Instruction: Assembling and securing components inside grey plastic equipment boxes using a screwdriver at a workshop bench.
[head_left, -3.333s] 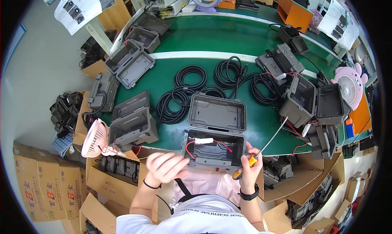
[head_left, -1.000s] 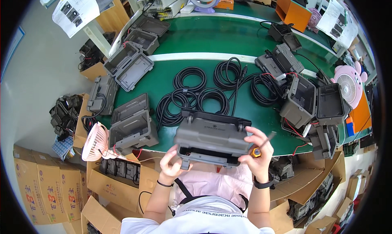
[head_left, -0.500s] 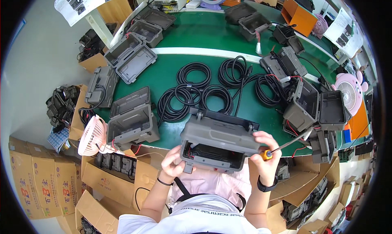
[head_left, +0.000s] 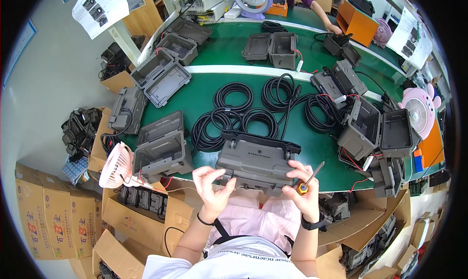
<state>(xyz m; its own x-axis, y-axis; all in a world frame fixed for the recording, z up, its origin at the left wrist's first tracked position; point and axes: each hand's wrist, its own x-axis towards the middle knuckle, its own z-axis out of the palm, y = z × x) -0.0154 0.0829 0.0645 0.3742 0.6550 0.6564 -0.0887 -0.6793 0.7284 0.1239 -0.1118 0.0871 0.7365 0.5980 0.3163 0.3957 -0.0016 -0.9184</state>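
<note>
A grey-brown plastic case (head_left: 258,157), lid down and opening covered, sits at the near edge of the green table in front of me. At its left front corner my left hand (head_left: 212,189) has its fingertips and thumb curled about the latch area. A screwdriver (head_left: 303,187) with a yellow-and-black handle is in my right hand (head_left: 304,193), its shaft pointing up and to the right. The same hand's fingers also touch the right end of the case. Behind the case lie coiled black cables (head_left: 234,118).
Open cases stand at left (head_left: 163,152) and right (head_left: 360,125). A pink fan (head_left: 117,166) is near my left arm, another (head_left: 419,113) at far right. Cardboard boxes (head_left: 141,213) with cases stand below the table. Across it, a co-worker's hand (head_left: 334,29) is at a small case.
The case in front of me has gone from partly open to lid down. My left hand has shifted to its front corner. Across the table, an open case has moved left and a co-worker's arm has reached in.
</note>
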